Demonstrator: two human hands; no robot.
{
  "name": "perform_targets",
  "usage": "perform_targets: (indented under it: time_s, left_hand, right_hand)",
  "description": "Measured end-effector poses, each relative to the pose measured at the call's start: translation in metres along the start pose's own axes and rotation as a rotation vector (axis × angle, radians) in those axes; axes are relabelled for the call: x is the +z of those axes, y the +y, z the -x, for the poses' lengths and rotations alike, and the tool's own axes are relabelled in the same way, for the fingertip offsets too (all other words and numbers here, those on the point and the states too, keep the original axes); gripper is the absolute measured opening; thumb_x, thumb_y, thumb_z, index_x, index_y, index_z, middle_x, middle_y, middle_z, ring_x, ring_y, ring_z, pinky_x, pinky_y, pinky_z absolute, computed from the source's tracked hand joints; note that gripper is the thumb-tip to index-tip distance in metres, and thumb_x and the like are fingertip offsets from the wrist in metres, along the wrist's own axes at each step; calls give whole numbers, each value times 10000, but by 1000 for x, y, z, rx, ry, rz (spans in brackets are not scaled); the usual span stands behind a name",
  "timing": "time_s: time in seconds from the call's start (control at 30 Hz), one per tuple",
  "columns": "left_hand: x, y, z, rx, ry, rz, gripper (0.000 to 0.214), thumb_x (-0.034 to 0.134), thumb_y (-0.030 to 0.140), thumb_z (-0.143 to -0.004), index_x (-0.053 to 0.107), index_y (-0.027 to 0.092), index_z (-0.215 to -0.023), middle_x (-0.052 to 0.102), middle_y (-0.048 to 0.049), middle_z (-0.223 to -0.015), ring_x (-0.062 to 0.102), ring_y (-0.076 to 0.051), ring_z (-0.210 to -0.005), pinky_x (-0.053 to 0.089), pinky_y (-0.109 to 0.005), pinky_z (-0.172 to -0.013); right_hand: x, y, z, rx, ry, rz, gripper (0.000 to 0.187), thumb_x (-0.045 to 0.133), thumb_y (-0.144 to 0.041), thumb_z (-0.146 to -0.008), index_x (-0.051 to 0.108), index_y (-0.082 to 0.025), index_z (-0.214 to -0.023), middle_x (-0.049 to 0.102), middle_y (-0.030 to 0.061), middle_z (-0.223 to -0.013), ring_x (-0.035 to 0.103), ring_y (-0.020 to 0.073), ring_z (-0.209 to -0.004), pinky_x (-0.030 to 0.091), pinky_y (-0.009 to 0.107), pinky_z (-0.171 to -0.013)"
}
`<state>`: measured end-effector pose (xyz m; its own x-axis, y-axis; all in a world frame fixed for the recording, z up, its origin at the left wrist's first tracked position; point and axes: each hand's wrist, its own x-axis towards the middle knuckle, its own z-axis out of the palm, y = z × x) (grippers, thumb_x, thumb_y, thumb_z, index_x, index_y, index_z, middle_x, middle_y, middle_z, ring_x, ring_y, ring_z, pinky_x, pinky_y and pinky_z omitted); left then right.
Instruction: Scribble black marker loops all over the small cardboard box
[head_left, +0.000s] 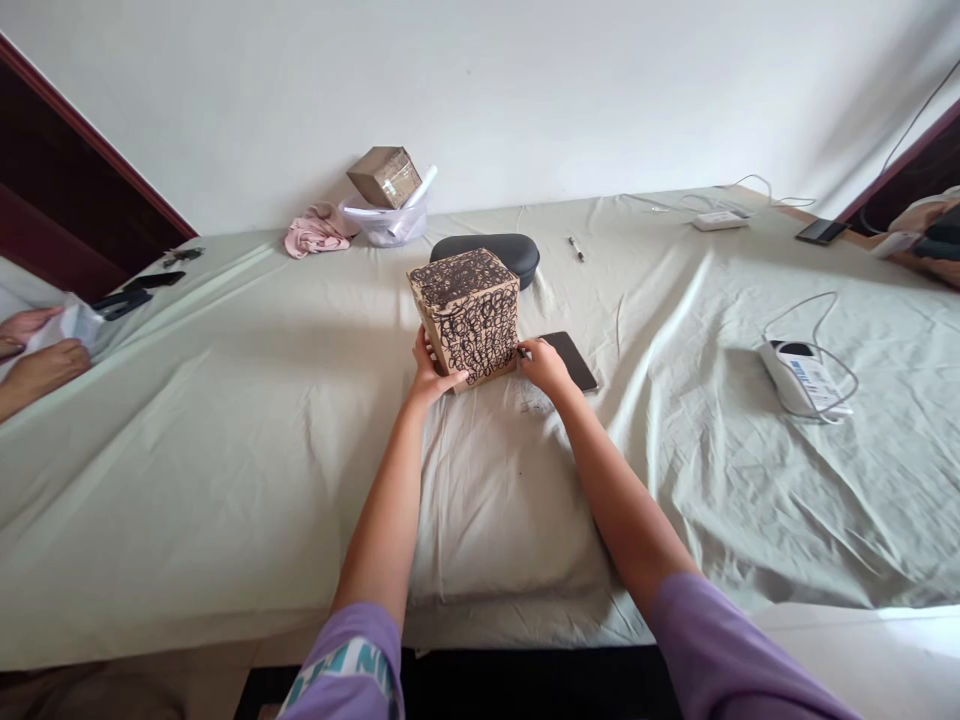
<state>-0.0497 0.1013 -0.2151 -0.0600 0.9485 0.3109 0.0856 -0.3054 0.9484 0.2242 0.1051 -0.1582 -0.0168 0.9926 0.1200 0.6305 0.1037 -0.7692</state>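
A cardboard box (480,325) covered in black looping scribbles on its top and front stands on the pale cloth. My left hand (431,372) grips its lower left corner, thumb across the front face and fingers around the side. At the lower right edge of the box, my right hand (543,365) is closed, with a small dark pen-like thing (522,352) mostly hidden in its fingers. A dark tablet (574,362) lies flat beneath and beside that hand. Directly behind the box is a black hard case (517,256), partly covered by it.
Toward the wall are a plastic tub (390,228) holding a smaller cardboard box (386,178), a pink cloth (319,230) and a marker (576,249). At right lies a white device (806,380) with a looped cable. Another person's hands (45,355) hold white material at far left.
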Motion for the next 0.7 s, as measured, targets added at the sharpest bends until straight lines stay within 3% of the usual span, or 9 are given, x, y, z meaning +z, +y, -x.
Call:
perform_targets:
  time_s: [0.13,0.2,0.3,0.4,0.47,0.53,0.63,0.7]
  left_hand:
    - [0,5,1,6,8,39,1517,1020,623,-521,103,401,-1708,352,-184,-1673,536,-403,-1478,545,-538,-1172]
    - [-1,3,0,8,-2,43,1510,1010,647,-542,84,410,-1711,362,-176,-1680,535,-396,-1489,540,-532,-1181]
    - [-1,-3,-2,12,7,46,1537,1007,676,-525,77,391,-1716,355,-187,-1692,545,-395,-1483,548,-516,-1171]
    - [0,-8,-3,18,21,60,1545,1020,640,-509,89,378,-1715,354,-198,-1698,546,-400,-1481,557,-515,-1157]
    - [1,-9,-3,17,24,65,1530,1030,593,-517,99,386,-1713,352,-191,-1703,535,-395,-1494,554,-511,-1163]
    - [1,-9,-1,17,27,70,1510,1035,556,-530,109,397,-1712,350,-178,-1705,524,-387,-1506,545,-504,-1174]
    - [1,-7,0,20,26,72,1495,1036,528,-548,109,393,-1713,366,-176,-1689,529,-382,-1496,540,-507,-1179]
    - [2,-6,1,31,36,64,1522,1044,526,-525,108,376,-1715,366,-185,-1677,520,-390,-1496,537,-514,-1181]
  right_hand:
    - [-10,-7,4,26,58,146,632,584,-90,-871,681,-112,-1495,647,259,-1486,527,437,-1402,433,552,-1175]
    - [-23,-8,6,156,92,241,703,566,-98,-907,561,-104,-1610,562,294,-1577,443,484,-1483,360,633,-1204]
    - [-43,-4,8,408,63,323,754,651,-117,-891,507,-76,-1630,482,355,-1621,375,544,-1540,276,717,-1210]
    - [-56,0,6,485,42,269,825,771,-129,-814,518,-67,-1596,454,373,-1635,356,552,-1570,236,726,-1235]
    - [-60,3,3,513,53,199,836,832,-142,-765,545,-88,-1548,483,353,-1618,377,531,-1572,242,708,-1255]
    - [-63,5,2,533,58,86,720,872,-150,-720,630,-97,-1396,582,319,-1519,457,506,-1524,321,670,-1244]
    - [-62,7,1,520,35,-176,387,865,-110,-675,698,-148,-1022,750,187,-1147,645,425,-1311,527,534,-1104]
    - [-56,5,0,478,1,-422,266,835,-114,-689,661,-185,-878,739,94,-885,729,350,-1090,617,443,-936]
